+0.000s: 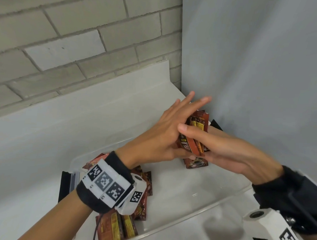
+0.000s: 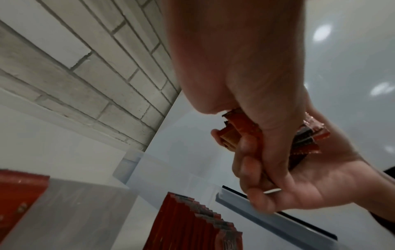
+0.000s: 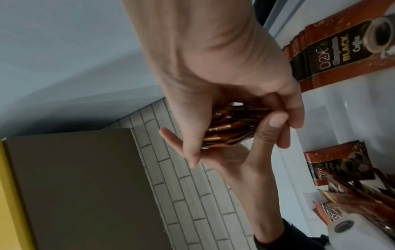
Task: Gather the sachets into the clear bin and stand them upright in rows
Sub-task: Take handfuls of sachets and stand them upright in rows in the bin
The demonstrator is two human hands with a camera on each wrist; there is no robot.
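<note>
My right hand [image 1: 225, 151] grips a bundle of brown-red coffee sachets [image 1: 195, 135] above the far right end of the clear bin [image 1: 186, 222], thumb over the front and fingers curled round it [image 2: 252, 162]. My left hand [image 1: 164, 130] lies flat against the bundle's left side, fingers straight and pointing past it. In the right wrist view the left thumb [image 3: 275, 121] touches the edge of the bundle [image 3: 230, 128]. Below the hands a short row of upright sachets [image 1: 195, 163] stands at the bin's right end. Loose sachets [image 1: 143, 184] lie piled at its left end, partly hidden by my left wrist.
The bin sits on a white counter [image 1: 45, 142] in a corner between a brick wall [image 1: 76, 36] and a grey panel [image 1: 255, 60]. Black clip handles [image 1: 64, 186] sit on the bin's ends. The bin's middle floor [image 1: 196, 184] is bare.
</note>
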